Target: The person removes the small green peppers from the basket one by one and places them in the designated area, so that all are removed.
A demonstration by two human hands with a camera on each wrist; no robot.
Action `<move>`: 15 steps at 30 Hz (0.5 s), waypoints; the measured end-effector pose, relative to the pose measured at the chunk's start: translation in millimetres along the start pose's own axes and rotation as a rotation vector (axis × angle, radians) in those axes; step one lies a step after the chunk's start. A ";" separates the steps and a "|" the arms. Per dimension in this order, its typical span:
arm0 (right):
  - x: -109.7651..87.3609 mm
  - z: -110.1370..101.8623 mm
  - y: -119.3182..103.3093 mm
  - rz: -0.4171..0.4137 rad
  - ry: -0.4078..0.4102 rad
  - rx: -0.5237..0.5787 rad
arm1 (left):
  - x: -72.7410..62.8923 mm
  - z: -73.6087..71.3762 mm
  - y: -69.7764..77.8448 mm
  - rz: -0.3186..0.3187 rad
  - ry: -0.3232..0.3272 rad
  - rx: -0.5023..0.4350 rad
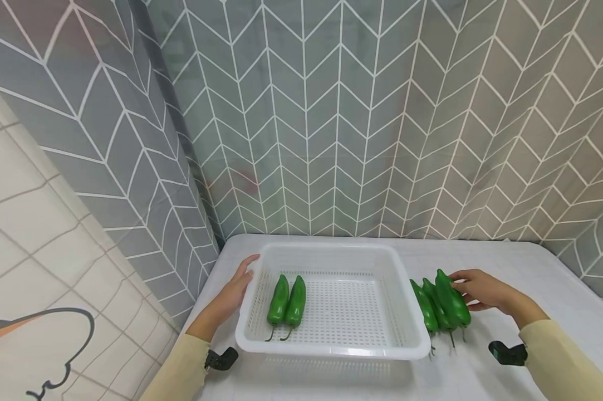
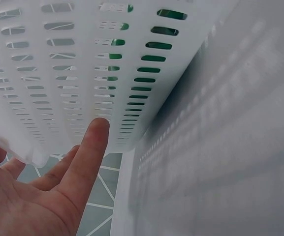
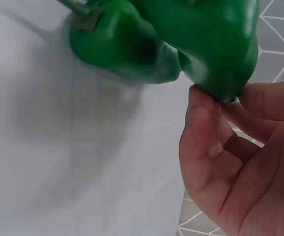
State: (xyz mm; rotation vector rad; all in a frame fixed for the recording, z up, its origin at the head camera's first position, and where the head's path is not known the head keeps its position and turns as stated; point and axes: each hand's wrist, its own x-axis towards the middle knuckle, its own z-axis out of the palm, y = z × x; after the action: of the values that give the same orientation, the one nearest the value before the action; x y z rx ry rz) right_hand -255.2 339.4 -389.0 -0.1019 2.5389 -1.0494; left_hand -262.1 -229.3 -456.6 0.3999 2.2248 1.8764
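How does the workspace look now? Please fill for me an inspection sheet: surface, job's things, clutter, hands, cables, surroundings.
Surface: table with a white covering.
Job's things: white perforated basket holding two green peppers; three more peppers in a row to its right.
Clutter: nothing seen.
Left hand: at the basket's left side, fingers extended.
Right hand: pinches the rightmost pepper near its stemless end; whether that pepper is lifted, I cannot tell.
Cables: nothing seen.
Surroundings: grey hanging fabric with white chevron lines behind the table; white grid-lined covering at left.
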 end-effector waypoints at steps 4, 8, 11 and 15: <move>-1.3 1.1 5.1 0.016 0.001 0.002 | -0.9 0.8 0.8 -0.002 -0.004 0.020; -1.4 0.5 7.7 0.019 0.007 0.001 | -0.9 0.0 2.0 0.001 -0.005 0.010; -2.3 0.1 10.1 0.025 0.011 0.000 | 0.1 -0.8 2.5 0.000 -0.004 0.010; -2.7 0.4 14.4 0.029 0.025 -0.006 | 0.2 -0.8 3.0 -0.007 0.001 0.016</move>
State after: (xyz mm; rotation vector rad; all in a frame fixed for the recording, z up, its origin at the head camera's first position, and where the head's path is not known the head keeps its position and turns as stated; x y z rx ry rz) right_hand -251.4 350.0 -398.4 -0.0545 2.5585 -1.0379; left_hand -262.3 -229.6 -453.4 0.3930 2.2407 1.8569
